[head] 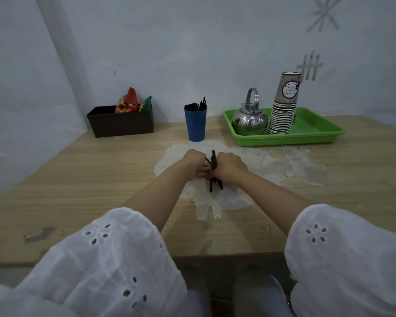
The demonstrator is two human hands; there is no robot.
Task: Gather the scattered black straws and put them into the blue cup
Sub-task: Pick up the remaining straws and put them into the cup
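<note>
Sleeves (114, 255) | left hand (193, 162), right hand (229, 167) grip black straws (215, 184) | cups (282, 113) (inverted "FORCE")

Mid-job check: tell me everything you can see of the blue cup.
The blue cup is a tall, tapered tumbler, plain matte blue, plastic by its look. It stands upright on the wooden table near the back wall, between a dark box and a green tray, touching neither. Black straws fill it, most ending near the rim, a few poking higher and leaning right.
</note>
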